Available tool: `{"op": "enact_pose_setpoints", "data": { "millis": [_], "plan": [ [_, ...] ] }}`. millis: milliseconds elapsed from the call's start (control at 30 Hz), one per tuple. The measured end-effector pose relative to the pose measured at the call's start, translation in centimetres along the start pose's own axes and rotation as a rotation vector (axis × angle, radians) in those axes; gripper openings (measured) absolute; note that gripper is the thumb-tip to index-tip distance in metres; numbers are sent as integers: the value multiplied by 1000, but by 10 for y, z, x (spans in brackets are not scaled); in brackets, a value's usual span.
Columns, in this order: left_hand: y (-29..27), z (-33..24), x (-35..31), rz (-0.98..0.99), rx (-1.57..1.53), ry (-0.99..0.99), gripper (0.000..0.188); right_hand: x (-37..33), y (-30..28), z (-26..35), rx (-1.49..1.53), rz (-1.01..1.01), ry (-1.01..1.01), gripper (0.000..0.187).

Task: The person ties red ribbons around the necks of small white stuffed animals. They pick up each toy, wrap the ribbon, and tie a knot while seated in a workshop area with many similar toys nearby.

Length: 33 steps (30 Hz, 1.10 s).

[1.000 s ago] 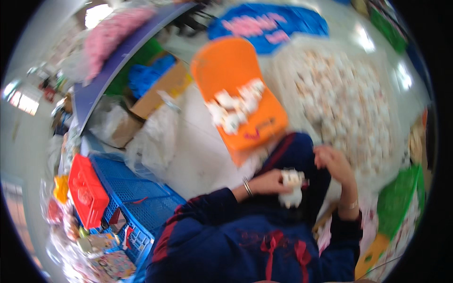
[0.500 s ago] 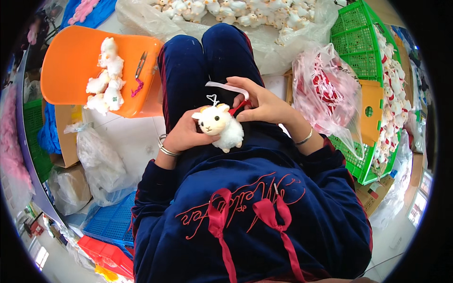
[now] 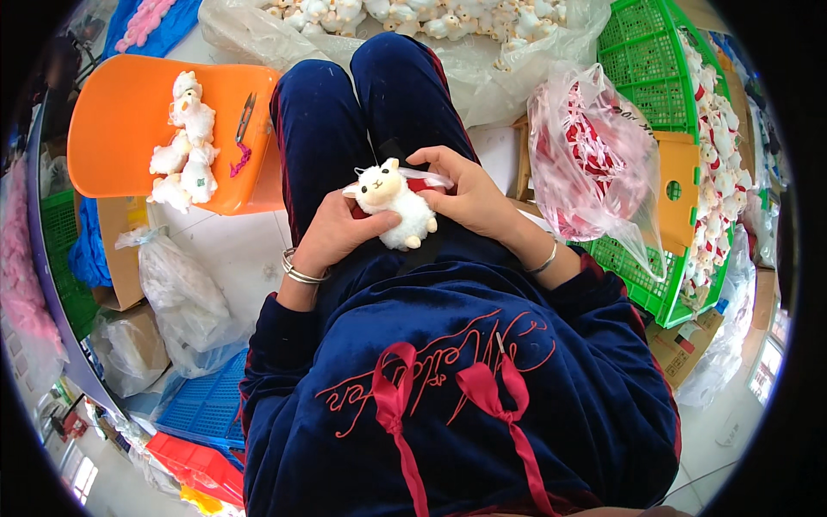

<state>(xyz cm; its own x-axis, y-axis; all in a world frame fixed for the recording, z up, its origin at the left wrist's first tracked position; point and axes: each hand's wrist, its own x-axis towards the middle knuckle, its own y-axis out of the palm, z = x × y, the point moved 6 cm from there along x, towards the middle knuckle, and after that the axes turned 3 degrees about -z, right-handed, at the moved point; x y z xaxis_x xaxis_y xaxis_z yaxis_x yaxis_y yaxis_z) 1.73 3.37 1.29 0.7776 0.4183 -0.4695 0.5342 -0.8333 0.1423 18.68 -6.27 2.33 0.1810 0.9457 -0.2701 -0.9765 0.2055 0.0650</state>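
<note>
Above my lap, my left hand [image 3: 343, 231] grips a small white plush sheep [image 3: 398, 212], its thumb across the belly. The toy lies tilted, face up toward me, with dark eyes and pale feet. My right hand [image 3: 465, 191] pinches a red and white ribbon [image 3: 422, 183] at the toy's right side, behind its head. Part of the ribbon is hidden by the toy and my fingers. Bracelets circle both wrists.
Left, an orange chair [image 3: 95, 129] bears several white plush toys [image 3: 187, 142] and thread snips [image 3: 246, 117]. Right, a clear bag [image 3: 594, 155] of red-and-white ribbons stands by a green crate [image 3: 637, 65] and toys [image 3: 711, 172]. More toys [image 3: 413, 19] fill a plastic sheet ahead.
The sheep has turned more upright, its face now pointing up instead of to the left. My right hand has drawn the ribbon in close behind the toy.
</note>
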Motion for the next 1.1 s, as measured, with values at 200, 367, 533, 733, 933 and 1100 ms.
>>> {"op": "enact_pose_setpoints", "data": {
  "millis": [200, 367, 533, 733, 933, 1100],
  "plan": [
    [-1, -6, 0, -39, 20, 54, 44, -1, -7, 2, -340, 5, 49, 12],
    [-3, -6, 2, -72, 72, 58, 44, -2, 1, 31, -450, -39, -277, 8],
    [-1, -8, 2, -77, 291, 30, 42, -8, 6, 23, -605, 51, -370, 6],
    [10, -14, -6, -42, 325, 6, 41, -20, 2, 2, -652, 277, -236, 10],
    [0, -13, -8, -150, 348, 179, 43, -6, -1, 9, -473, -25, -202, 8],
    [-2, -2, -4, -104, 390, 107, 46, -4, 4, 24, -510, 60, -317, 3]
  ]
}}
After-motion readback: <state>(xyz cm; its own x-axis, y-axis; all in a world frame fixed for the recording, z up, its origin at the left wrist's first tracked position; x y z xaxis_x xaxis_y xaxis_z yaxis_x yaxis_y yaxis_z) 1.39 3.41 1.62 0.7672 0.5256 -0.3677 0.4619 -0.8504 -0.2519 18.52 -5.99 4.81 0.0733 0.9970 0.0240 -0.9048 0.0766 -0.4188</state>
